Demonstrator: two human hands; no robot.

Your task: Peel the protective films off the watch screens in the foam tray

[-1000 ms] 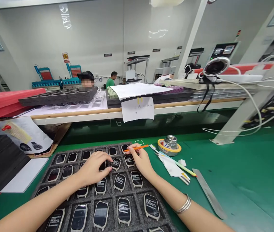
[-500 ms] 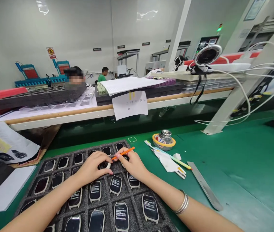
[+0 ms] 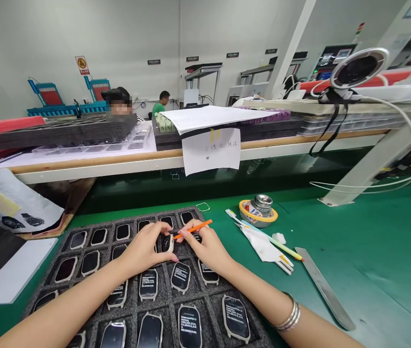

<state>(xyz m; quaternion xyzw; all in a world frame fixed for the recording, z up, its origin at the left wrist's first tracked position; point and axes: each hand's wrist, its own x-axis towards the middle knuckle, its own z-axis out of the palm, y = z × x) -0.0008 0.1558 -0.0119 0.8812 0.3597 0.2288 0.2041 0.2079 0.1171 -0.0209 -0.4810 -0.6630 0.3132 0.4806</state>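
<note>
A dark foam tray (image 3: 176, 217) lies in front of me with several smartwatch bodies set in its pockets. My left hand (image 3: 145, 250) pinches one watch body (image 3: 168, 243) and holds it tilted up just above the tray. My right hand (image 3: 205, 246) is closed on a thin orange stick (image 3: 193, 228), whose near tip points at that watch. Both hands meet over the tray's upper middle. A watch body with text on its screen (image 3: 181, 276) lies in its pocket just below them. A silver bangle (image 3: 288, 316) circles my right wrist.
On the green mat right of the tray lie a small metal pot in a yellow tape ring (image 3: 258, 210), a white wipe with swabs (image 3: 263, 244) and a steel ruler (image 3: 324, 287). A raised shelf (image 3: 118, 162) with trays and papers crosses behind; two people sit beyond.
The left hand has lifted one watch body out of its pocket and tilted it up. The right hand brought the orange stick's tip in toward it.
</note>
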